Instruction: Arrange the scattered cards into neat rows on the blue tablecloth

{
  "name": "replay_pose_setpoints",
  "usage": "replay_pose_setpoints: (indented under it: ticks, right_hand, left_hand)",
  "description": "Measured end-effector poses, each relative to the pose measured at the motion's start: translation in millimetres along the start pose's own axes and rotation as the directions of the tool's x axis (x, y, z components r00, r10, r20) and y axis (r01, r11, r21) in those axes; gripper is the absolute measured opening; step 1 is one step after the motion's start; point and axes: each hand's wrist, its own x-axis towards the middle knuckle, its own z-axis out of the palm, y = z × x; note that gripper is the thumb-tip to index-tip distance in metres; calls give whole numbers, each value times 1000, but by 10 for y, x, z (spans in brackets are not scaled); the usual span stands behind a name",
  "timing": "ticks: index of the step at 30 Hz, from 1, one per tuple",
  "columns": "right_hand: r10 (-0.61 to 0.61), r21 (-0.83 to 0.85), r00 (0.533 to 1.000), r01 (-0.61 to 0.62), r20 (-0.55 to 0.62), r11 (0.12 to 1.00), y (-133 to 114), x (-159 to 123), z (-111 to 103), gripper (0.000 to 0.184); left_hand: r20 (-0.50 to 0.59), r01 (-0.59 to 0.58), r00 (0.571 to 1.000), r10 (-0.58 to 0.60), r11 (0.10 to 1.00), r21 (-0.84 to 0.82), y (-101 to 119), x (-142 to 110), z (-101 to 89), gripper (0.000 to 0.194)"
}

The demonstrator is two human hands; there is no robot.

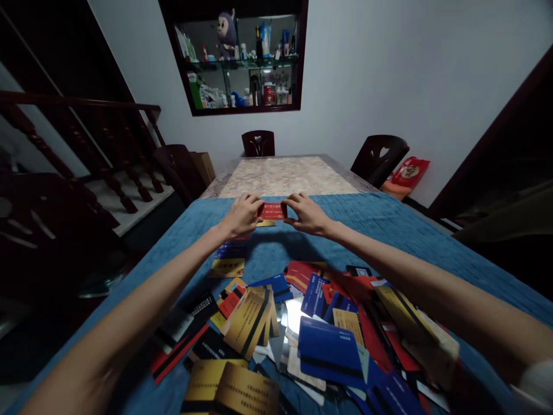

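Glossy plastic-looking cards [332, 353] on matt, wrinkled blue cloth [415, 239]; smooth, patterned tabletop [294, 174] beyond.

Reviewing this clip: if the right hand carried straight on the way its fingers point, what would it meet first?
The red card, already at the fingers of the right hand; beyond it, probably the left hand, though depth is unclear from one view.

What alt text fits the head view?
The left hand and right hand hold a red card between them over a blue cloth. Many gold, blue, red and black cards lie heaped nearer the camera. Behind are a patterned tabletop, dark chairs and wall shelves.
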Motion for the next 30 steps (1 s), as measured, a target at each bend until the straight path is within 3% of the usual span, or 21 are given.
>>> replay_pose_setpoints:
  ticks: [6,12,21,30]
  right_hand:
    - [102,43,988,-108,119,993,94,317,250,30]
    - [154,23,966,-162,209,986,218,554,509,31]
    - [171,16,945,-183,280,983,408,770,898,33]
    - [197,22,921,-217,337,976,473,856,1018,36]
  left_hand:
    - [71,89,994,-88,996,-19,-331,224,261,29]
    - [177,176,969,-170,984,-20,-537,381,480,31]
    - [273,265,928,-252,964,-11,-677,496,710,36]
    - [349,316,890,-293,949,-10,-743,602,841,34]
